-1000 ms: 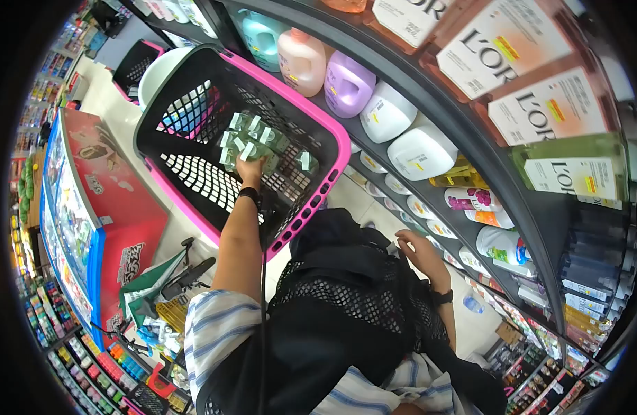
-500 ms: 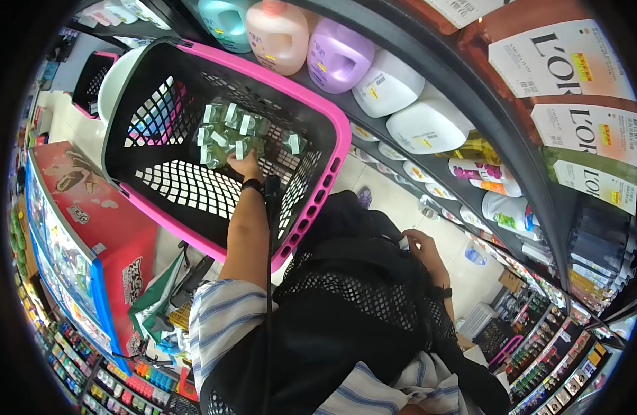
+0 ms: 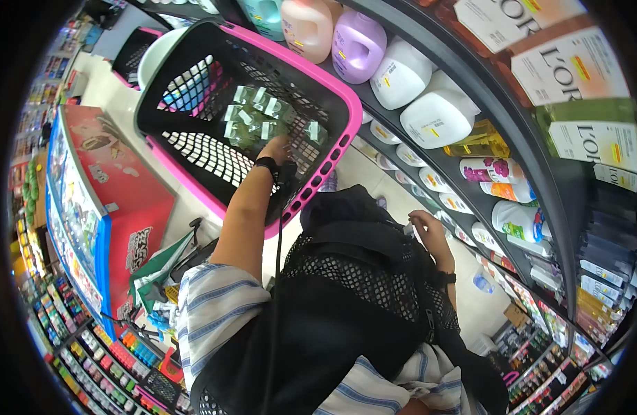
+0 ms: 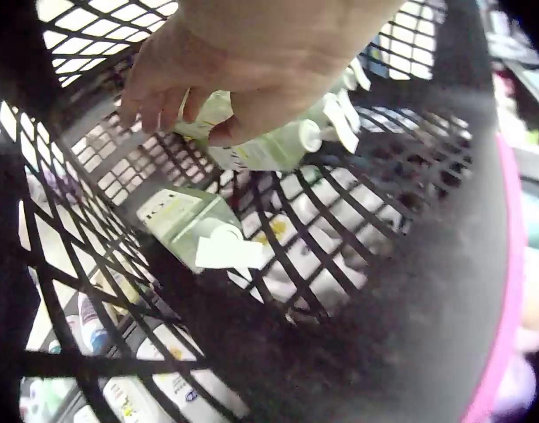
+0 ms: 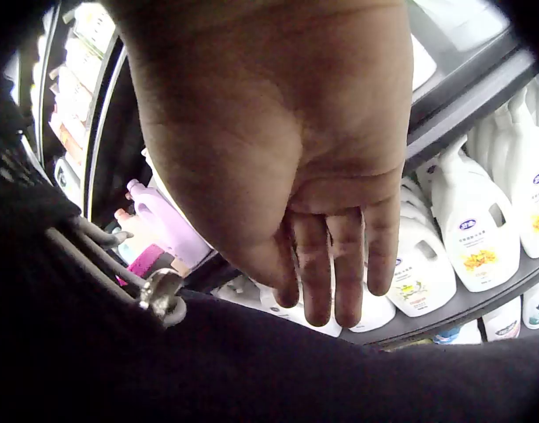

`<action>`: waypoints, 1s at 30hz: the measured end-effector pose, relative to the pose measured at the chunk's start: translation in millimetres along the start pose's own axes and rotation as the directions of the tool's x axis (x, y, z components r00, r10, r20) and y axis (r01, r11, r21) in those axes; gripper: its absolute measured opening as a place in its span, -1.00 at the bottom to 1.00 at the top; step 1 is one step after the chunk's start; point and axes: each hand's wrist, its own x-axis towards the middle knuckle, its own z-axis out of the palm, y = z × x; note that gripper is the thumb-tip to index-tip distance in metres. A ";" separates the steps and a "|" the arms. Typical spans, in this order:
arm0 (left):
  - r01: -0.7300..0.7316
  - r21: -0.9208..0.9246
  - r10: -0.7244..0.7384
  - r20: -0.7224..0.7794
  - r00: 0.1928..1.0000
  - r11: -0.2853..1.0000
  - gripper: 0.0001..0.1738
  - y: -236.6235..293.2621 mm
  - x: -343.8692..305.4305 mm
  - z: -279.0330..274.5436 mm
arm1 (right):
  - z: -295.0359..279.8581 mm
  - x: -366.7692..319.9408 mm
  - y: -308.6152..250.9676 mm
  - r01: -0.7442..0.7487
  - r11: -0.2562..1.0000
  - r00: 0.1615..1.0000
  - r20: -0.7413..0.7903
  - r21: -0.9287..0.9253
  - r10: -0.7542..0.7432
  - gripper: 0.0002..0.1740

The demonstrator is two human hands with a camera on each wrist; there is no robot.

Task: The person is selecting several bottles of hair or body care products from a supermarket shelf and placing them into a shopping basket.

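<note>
In the head view a black shopping basket with a pink rim (image 3: 284, 57) holds several pale green pump bottles (image 3: 246, 117) with white-labelled tops, grouped together. Another green bottle (image 3: 315, 133) lies apart at the side. My left hand (image 3: 275, 147) is down inside the basket. The left wrist view shows that left hand (image 4: 243, 66) with thumb and fingers bent round a green bottle (image 4: 261, 152); part of the grip is hidden. A separate green bottle (image 4: 195, 225) lies below it. My right hand (image 5: 287, 167) hangs beside the dark bag (image 3: 346, 270), fingers extended, holding nothing.
Shelves on the right carry a purple jug (image 3: 358, 48), white jugs (image 3: 439, 117) and boxed bottles (image 3: 571, 66). A red and blue freezer (image 3: 135, 214) stands at left, with a folded bicycle below it. Another pink-rimmed basket (image 3: 128, 59) sits behind.
The view swung left and back, shifting the basket in frame. My left hand has moved from the middle of the green bottles to their near edge. The right hand remains beside the bag.
</note>
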 end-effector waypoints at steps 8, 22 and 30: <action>-0.386 -0.220 0.385 -0.051 0.922 0.896 -0.72 88.4 -186.8 178.0 | -22.1 5.5 36.4 0.139 0.990 0.990 -0.005 0.004 -0.139 -0.81; -0.982 -0.026 0.786 0.604 0.133 0.186 -0.88 -6.5 -465.6 470.6 | -72.9 -46.0 111.6 0.202 0.978 0.978 -0.059 0.044 -0.199 -0.76; -0.993 -0.020 0.466 0.882 -0.074 -0.120 -0.68 -62.5 -488.8 610.8 | -91.2 -73.9 139.0 0.311 0.947 0.930 -0.178 -0.086 -0.322 -0.77</action>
